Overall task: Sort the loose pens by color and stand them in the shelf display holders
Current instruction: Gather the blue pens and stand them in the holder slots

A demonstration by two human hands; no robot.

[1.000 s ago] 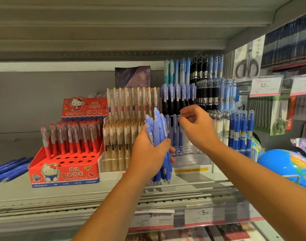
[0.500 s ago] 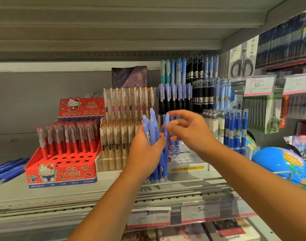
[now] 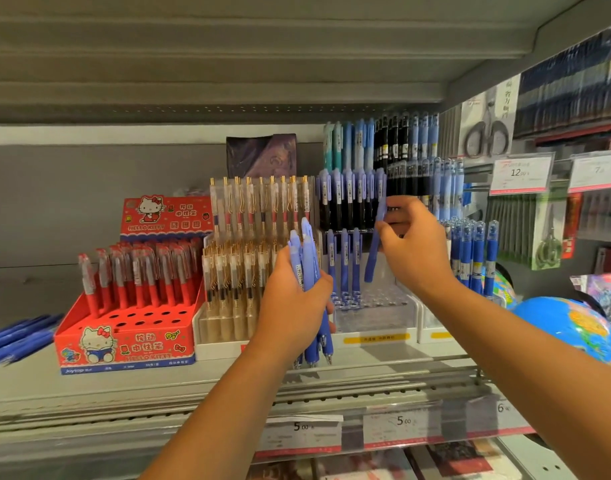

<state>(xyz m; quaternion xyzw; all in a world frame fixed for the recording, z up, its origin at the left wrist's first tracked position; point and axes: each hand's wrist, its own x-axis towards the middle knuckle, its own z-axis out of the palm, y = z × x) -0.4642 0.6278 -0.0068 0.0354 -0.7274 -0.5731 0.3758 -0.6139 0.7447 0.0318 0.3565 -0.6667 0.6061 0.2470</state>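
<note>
Status: partly done, a good deal left.

Nearest: price labels (image 3: 403,429) on the shelf edge, below the clear holder (image 3: 383,306).

Left hand (image 3: 290,306), just in front of the clear holder's left end, is wrapped round a bundle of blue pens (image 3: 306,258), tips down. These are not yet placed.

Right hand (image 3: 418,247), above the clear holder, pinches a single blue pen (image 3: 370,261) between thumb and fingers. The pen is tilted, its lower end hanging over the open holes and touching nothing.

Clear holder, front tier: three blue pens (image 3: 344,261) stand at its left end, and most holes to their right are empty. Judgement: the single pen goes in one of these, then the bundle follows one by one.

Behind the clear holder: rear tiers of lilac and black pens (image 3: 349,199), looking full.

Left of the clear holder: gold-clipped pens (image 3: 234,268), then a red box (image 3: 124,341) with red pens and some empty holes. Further left, loose blue pens (image 3: 16,337) lie flat on the shelf, unsorted as far as I can tell.

Right of the clear holder: dark blue pens (image 3: 474,258), a globe (image 3: 567,327), hanging scissors (image 3: 487,136).

Obstruction: the standing pens close beside the free holes leave little room for fingers.
</note>
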